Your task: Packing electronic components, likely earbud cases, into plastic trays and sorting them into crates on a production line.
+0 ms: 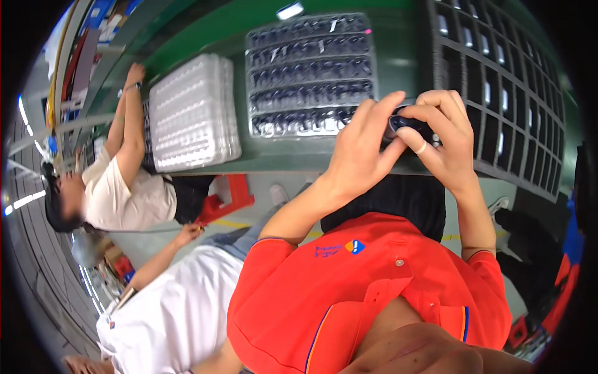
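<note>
Both hands meet around a small dark, glossy part [395,126] at the near edge of the green bench. My left hand [364,146] has its fingers and thumb closed on the part's left side. On the other side, my right hand [445,137] pinches it with bent fingers and thumb; one finger wears a light band. The fingers cover much of the part, so its exact kind is hidden. Just left of my hands lies a clear plastic tray [250,81] with rows of small dark parts.
A stack of clear moulded trays [193,112] stands farther left. To the right is a dark divided crate [529,188] with shiny pieces in some slots. A small white-lit object [289,10] sits at the back. Two people, one in beige [134,199], one in white [174,299], are at left.
</note>
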